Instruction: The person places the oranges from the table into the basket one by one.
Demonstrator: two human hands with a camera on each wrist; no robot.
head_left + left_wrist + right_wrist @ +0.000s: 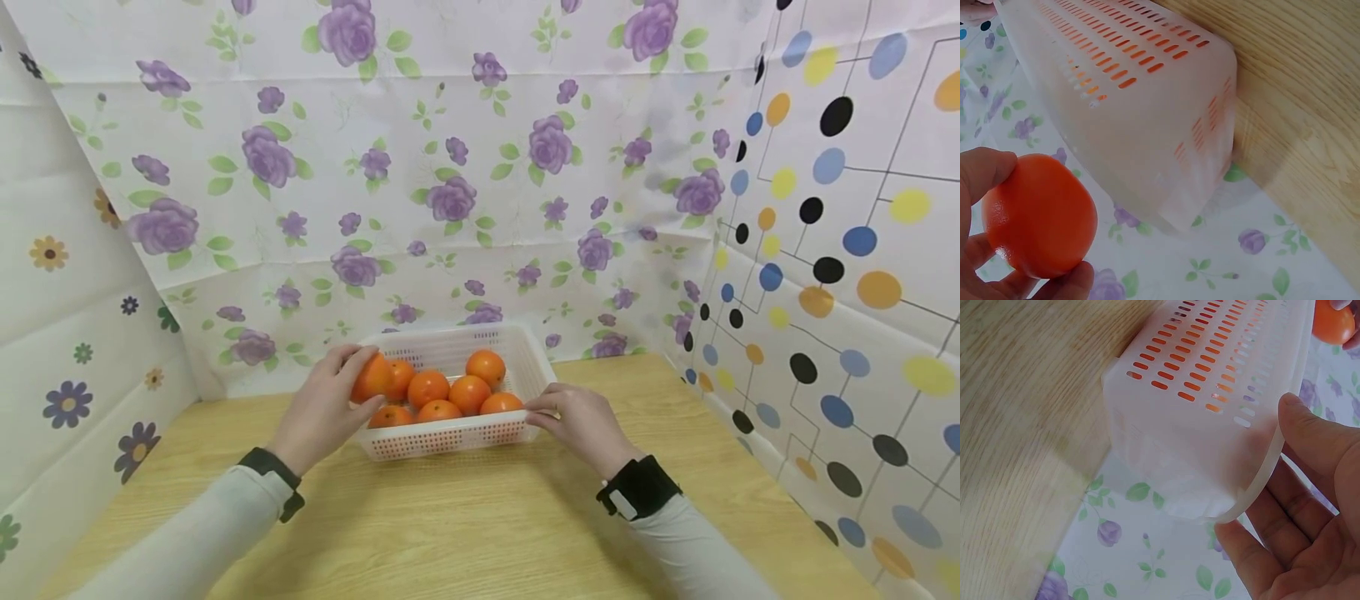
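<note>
My left hand [322,407] grips an orange [1041,215] between thumb and fingers, at the left end of a white plastic basket [457,435]. In the left wrist view this orange shows beside the basket's rim, apart from it. Several more oranges [428,388] lie inside the basket, mostly toward its left and front. My right hand [583,423] pinches the basket's rim at the front right corner. Its thumb lies along the outer side of the rim in the right wrist view, with the fingers curled beneath and behind.
The basket stands on a light wooden table [420,517], near its back edge. Behind rises a sheet with purple flowers [450,200]. Another sheet with coloured dots [832,250] hangs at the right, and a flowered one [67,333] at the left.
</note>
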